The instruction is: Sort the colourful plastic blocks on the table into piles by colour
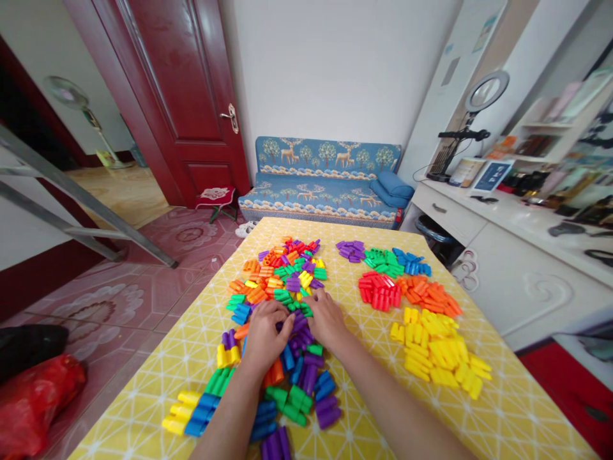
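My left hand [268, 332] is low over the mixed pile of ridged plastic building blocks [292, 267], its fingers curled down and its thumb beside purple blocks [301, 327]. Whatever lies under those fingers is hidden. Close by on the right, my right hand [329, 318] has its fingers bent round a green block [305, 309] at the pile's edge. Yellow-and-blue block groups [198, 412] lie in front of my left forearm. Between my forearms are green blocks [293, 404] and more purple ones [328, 412].
Sorted by colour on the table's right are purple [350, 251], green [383, 262], blue [410, 262], red [380, 291], orange [430, 294] and yellow heaps [438, 348]. A patterned cloth [368, 415] covers the table. Beyond stands a blue sofa [325, 185]; a white dresser [517, 255] is at right.
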Motion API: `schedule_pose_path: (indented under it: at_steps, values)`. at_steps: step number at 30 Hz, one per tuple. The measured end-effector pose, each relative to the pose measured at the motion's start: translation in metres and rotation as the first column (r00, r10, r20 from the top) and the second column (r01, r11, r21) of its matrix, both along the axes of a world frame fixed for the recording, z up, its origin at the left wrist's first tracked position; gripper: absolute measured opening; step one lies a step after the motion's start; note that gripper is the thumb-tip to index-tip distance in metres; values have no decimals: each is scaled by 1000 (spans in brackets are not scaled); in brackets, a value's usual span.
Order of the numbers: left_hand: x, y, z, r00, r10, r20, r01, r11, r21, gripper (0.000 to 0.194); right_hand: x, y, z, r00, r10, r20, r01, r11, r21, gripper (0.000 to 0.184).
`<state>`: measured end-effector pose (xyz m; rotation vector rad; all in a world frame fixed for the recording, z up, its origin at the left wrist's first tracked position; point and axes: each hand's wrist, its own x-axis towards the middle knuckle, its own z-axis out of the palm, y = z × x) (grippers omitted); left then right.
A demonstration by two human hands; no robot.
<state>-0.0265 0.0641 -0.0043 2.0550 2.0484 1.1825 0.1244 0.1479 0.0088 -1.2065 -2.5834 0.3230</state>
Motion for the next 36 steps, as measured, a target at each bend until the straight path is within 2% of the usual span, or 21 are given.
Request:
schedule_pose_path:
  at_steps: [5,14,20,23,25,27,28,30,32,33,36]
  values:
    - [-1,1,-3,1000,-5,-3,5,1000,29,25,1,-1,0,1000,20,11,-20,1000,23,31]
    - [1,-1,2,1000,-21,-17,21,1000,7,17,0,-8,8,994,-15,112,14,1000,7,28]
    - [0,0,1,1000,-23,-20,23,1000,18,15,-2,-8,4,990,-36,134,37,999,-6,34]
    - [0,0,-1,1000,-15,16,15,1000,23,14,0,-2,0,999,-17,45,17,1000,-4,32]
    - [0,0,-2,999,-2,44,1,1000,27,15,3,4,-3,993,-16,-114,12,999,-39,30]
    - [0,-1,-3,998,11,65,-13,999,31,19,5,6,-6,933,-33,-359,-28,986,-166,29]
    - [0,-1,-3,997,12,77,-15,999,33,24,5,6,-8,871,-60,-488,-83,960,-267,28]
    - [0,-3,-3,994,-3,114,-1,999,41,36,2,0,-10,711,-163,-684,-245,854,-459,27]
    - [1,-4,-2,988,-45,151,38,998,47,41,-2,-9,-13,572,-288,-768,-380,737,-559,31]
    - [1,-5,-2,984,-70,166,63,997,48,40,-5,-15,-14,519,-336,-786,-418,702,-577,33]
    - [2,-6,0,971,-116,208,107,993,53,32,-9,-28,-18,419,-431,-799,-455,662,-595,37]
